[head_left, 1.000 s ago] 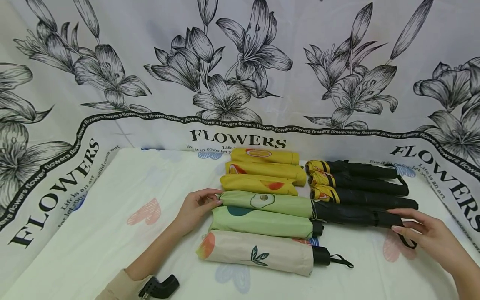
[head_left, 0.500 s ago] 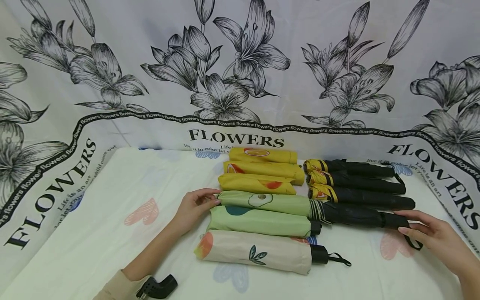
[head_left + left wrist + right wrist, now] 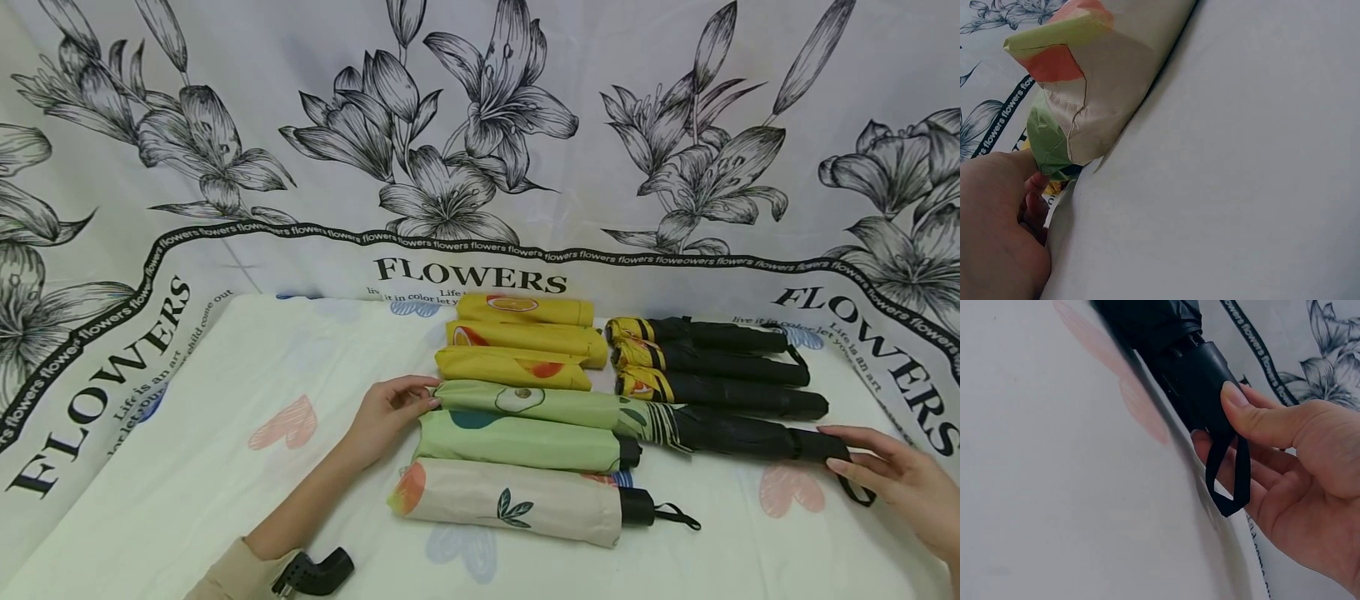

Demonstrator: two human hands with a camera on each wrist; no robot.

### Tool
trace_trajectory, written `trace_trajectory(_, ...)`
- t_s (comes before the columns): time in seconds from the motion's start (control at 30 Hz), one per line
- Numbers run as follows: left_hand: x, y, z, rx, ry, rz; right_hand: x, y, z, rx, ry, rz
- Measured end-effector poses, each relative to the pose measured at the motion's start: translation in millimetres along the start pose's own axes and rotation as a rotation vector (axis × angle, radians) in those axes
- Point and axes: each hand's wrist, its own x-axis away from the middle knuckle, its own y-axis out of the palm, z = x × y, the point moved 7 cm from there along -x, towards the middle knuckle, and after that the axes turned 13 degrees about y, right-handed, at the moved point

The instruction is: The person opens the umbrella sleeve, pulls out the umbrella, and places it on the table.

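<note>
At the left end of a green avocado-print umbrella sleeve point(image 3: 570, 404), my left hand point(image 3: 388, 419) pinches the fabric. A folded black umbrella point(image 3: 735, 430) sticks out of the sleeve's right end, its green striped edge showing at the mouth. My right hand point(image 3: 892, 475) holds that umbrella by its black handle point(image 3: 1200, 381), thumb on top and fingers beneath. From the handle hangs a black wrist strap point(image 3: 1242, 475). In front lie another green sleeved umbrella point(image 3: 517, 442) and a beige sleeved umbrella point(image 3: 555, 510). The left wrist view mostly shows the beige sleeve's end; the pinch is partly hidden there.
Behind lie several flat yellow sleeves, the nearest a yellow sleeve point(image 3: 495, 368) with a red print. Beside them rest black-and-yellow folded umbrellas, one black umbrella point(image 3: 735, 394) close to the held one. A white heart-print cloth point(image 3: 315, 500) covers the surface; a flower-print curtain point(image 3: 330, 208) stands behind.
My right hand has moved to the right, drawing the black umbrella further out of the green sleeve and exposing its striped edge and some green fabric. My left hand stays at the sleeve's end.
</note>
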Motion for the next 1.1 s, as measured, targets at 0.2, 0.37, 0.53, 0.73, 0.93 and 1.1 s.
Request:
trace_trajectory(0.2,0.0,-0.9,0.8,0.003,0.003,0.0,1.4,-5.2,10.2,0.009,-0.001,0.031)
trace_trajectory(0.37,-0.1,-1.4,1.3,0.0,-0.005,0.002,-0.7,-6.4,18.1,-0.03,-0.011,0.021)
trace_trajectory(0.53,0.1,-1.6,0.9,-0.005,-0.017,0.003,-2.2,-8.2,24.0,-0.012,-0.002,0.047)
trace_trajectory(0.73,0.3,-2.1,0.8,-0.009,-0.011,0.006,-1.2,-6.6,24.9,-0.036,-0.032,0.037)
trace_trajectory(0.93,0.5,-2.2,1.3,-0.025,-0.002,0.002,-2.3,-4.4,27.8,0.043,-0.021,0.073)
trace_trajectory(1.1,0.1,-2.1,1.9,-0.029,0.01,-0.006,-4.8,-3.8,25.4,0.064,-0.021,0.133)
